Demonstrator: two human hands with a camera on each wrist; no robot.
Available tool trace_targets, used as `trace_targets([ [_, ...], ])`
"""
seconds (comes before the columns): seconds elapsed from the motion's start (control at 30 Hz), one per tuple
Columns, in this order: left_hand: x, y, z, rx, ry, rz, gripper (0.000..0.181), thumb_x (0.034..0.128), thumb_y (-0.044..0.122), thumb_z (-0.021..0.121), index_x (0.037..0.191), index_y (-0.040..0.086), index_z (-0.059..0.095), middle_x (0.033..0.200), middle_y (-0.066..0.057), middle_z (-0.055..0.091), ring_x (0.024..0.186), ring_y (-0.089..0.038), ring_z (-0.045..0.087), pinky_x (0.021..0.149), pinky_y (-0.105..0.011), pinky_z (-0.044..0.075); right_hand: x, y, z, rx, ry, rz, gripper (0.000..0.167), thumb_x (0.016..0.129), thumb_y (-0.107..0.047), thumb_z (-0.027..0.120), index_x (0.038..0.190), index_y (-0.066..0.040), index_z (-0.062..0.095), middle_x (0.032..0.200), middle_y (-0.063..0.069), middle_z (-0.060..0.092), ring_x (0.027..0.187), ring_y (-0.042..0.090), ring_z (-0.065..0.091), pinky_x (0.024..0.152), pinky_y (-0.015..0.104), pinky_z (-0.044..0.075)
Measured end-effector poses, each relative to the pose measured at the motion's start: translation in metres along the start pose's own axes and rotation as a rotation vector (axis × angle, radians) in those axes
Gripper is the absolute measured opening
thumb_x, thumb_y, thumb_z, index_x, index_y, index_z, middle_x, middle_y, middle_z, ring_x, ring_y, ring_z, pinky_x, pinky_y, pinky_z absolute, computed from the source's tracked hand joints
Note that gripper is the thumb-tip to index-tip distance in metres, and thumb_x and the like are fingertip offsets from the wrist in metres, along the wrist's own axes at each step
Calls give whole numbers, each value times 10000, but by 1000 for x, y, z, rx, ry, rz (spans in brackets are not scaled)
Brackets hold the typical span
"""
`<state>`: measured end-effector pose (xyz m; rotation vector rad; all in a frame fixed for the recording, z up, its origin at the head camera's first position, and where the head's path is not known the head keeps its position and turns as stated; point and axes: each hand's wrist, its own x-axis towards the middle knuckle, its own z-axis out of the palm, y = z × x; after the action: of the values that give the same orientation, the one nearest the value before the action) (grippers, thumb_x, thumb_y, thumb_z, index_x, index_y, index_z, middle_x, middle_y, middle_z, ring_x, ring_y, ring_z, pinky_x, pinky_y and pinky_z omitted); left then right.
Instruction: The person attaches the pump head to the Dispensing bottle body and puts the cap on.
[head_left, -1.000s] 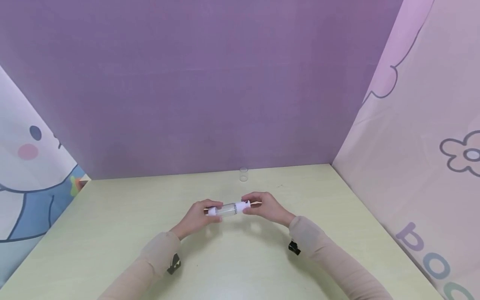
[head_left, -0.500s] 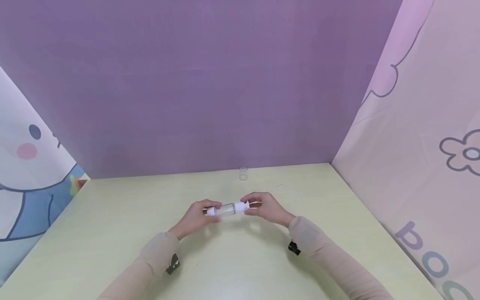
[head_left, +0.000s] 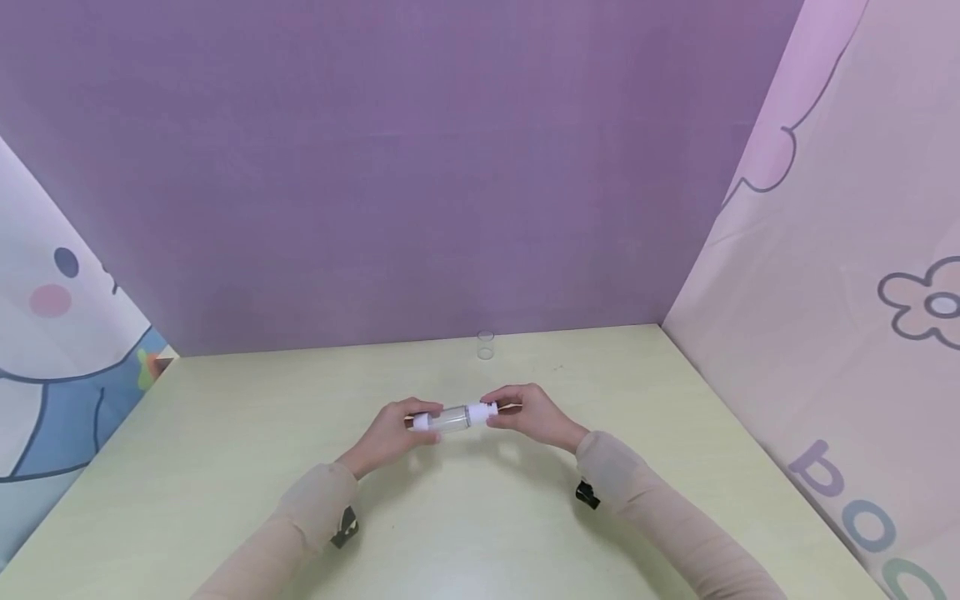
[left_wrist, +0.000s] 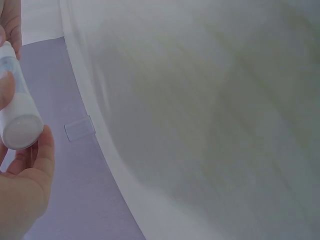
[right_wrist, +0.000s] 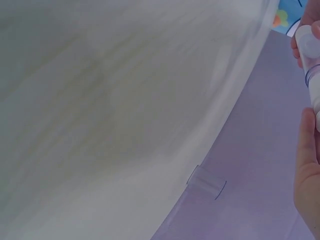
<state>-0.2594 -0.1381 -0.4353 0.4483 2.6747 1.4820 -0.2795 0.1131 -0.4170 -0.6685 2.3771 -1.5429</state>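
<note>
Above the table, a small pump bottle (head_left: 454, 419) with a clear middle and white ends lies nearly level between both hands. My left hand (head_left: 393, 430) grips its white base, the thumb and fingers on either side; the round bottom faces the camera in the left wrist view. At the other end, my right hand (head_left: 537, 416) pinches the white pump head (head_left: 483, 412) between thumb and fingers. A clear cylindrical cap (head_left: 486, 346) stands apart from the hands, near the table's back edge. Part of the bottle is cut off in both wrist views.
The pale yellow-green table (head_left: 465, 533) meets a purple panel (head_left: 420, 183) at the back. Printed cloth walls stand left and right, the right one (head_left: 840, 275) with a flower and letters. Dark wrist-worn devices (head_left: 587, 494) hang under the sleeves.
Both hands keep hold of the bottle in almost the same place. The whole head view has shifted very slightly; the clear cap stays where it stood.
</note>
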Motion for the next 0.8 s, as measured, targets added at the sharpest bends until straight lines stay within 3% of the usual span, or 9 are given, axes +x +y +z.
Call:
trace_targets([
  [0.17,2,-3,2,-4,-7,20,382,737,117,752,1107,98,656,1121,-80,630,1029,-241,573,894,-400,489,-2,-1,-1,-26,-1,4,313,814,-69,672,1122,-27,630,1118,166,621,1004,281,612,800,292,537],
  [0.67,-1,-1,-1,-8,-10,-28,387,735,116,752,1109,122,656,1132,-50,625,1026,-231,569,887,-394,486,-2,0,1,-65,-13,7,328,843,-180,658,1143,-51,625,1080,135,641,976,238,622,795,298,537],
  [0.8,1,0,0,-21,-21,-15,395,737,112,750,1118,99,650,1147,-78,619,1025,-250,576,882,-393,490,-1,0,-2,-89,-9,-2,315,841,-181,661,1129,-58,635,1058,119,649,956,225,621,798,302,537],
])
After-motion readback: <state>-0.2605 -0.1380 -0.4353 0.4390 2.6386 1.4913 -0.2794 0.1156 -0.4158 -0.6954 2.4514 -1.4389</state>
